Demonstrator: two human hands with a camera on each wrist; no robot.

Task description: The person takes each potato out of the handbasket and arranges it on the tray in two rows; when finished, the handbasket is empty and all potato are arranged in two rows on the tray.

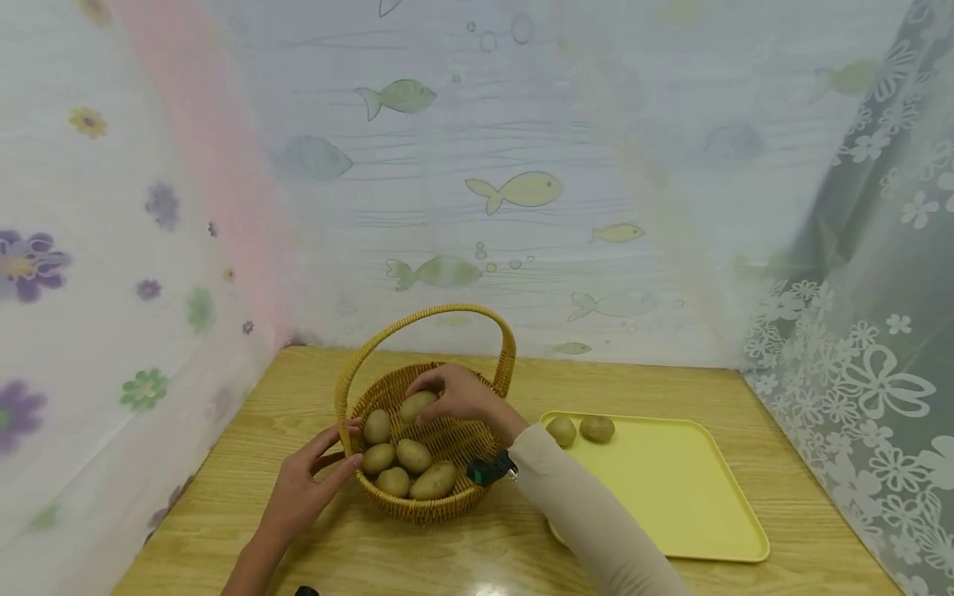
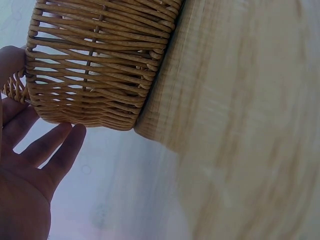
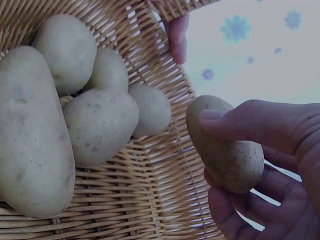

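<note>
A wicker basket (image 1: 425, 511) with a tall arched handle stands on the table, several potatoes (image 1: 392, 483) lying inside it. My left hand (image 1: 301, 484) holds the basket at its left rim, by the foot of the handle; in the left wrist view the fingers of that left hand (image 2: 30, 165) lie against the woven wall. Over the basket, my right hand (image 1: 465, 396) pinches a potato (image 3: 227, 150) between thumb and fingers. The right wrist view shows this potato near the basket's side wall, apart from the other potatoes (image 3: 102, 127).
Right of the basket lies a yellow tray (image 1: 663, 488), with two potatoes (image 1: 597, 428) at its back left corner. A dark band with a buckle (image 1: 492, 470) sits at my right wrist. Printed curtains (image 1: 514, 141) hang behind the wooden table (image 1: 469, 550) and on both sides.
</note>
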